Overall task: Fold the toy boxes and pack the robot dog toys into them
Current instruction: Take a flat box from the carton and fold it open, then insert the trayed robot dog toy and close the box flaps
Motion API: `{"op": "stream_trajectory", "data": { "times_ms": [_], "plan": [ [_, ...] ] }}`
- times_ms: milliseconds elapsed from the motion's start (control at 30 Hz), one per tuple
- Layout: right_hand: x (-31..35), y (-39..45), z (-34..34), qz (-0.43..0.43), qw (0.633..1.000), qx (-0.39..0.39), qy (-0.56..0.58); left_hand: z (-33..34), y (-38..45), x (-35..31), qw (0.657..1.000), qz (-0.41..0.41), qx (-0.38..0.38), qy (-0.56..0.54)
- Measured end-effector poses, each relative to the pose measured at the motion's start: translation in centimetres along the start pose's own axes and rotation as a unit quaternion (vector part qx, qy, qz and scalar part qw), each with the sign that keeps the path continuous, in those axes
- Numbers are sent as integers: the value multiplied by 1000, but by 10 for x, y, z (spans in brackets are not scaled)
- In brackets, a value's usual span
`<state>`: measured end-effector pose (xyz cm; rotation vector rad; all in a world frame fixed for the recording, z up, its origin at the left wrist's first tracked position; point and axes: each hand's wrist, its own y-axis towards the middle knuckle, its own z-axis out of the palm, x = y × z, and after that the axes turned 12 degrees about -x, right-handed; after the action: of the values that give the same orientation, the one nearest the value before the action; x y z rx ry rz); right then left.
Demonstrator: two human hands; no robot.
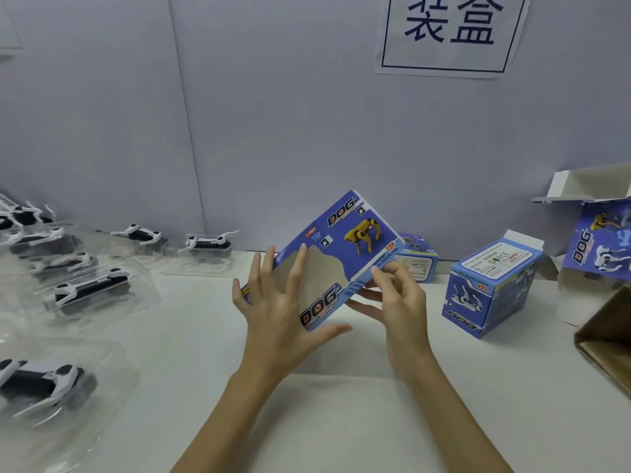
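1. The flat box (336,257) is held tilted above the table (341,421), ready for opening out.
2. The left hand (280,312) presses it with straight fingers.
3. The right hand (399,302) pinches its edge.

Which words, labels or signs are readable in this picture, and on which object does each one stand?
"装盒": paper sign on the wall.
"DOG", twice, and "TOP": flat blue box held in both hands.
"DOG" and "TOP", upside down: standing blue box.
"DOG": open box at the right edge.
Small print on the boxes' white labels: too blurred to read.
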<state>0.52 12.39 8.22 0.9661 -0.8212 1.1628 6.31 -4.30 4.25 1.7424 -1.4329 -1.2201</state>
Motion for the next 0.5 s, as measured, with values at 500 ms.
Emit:
{"op": "stream_trajectory", "data": {
  "times_ms": [500],
  "plan": [
    [-41, -39, 21, -206, 919, 205, -268, 11, -6, 24, 993, 47, 106, -26]
  ]
}}
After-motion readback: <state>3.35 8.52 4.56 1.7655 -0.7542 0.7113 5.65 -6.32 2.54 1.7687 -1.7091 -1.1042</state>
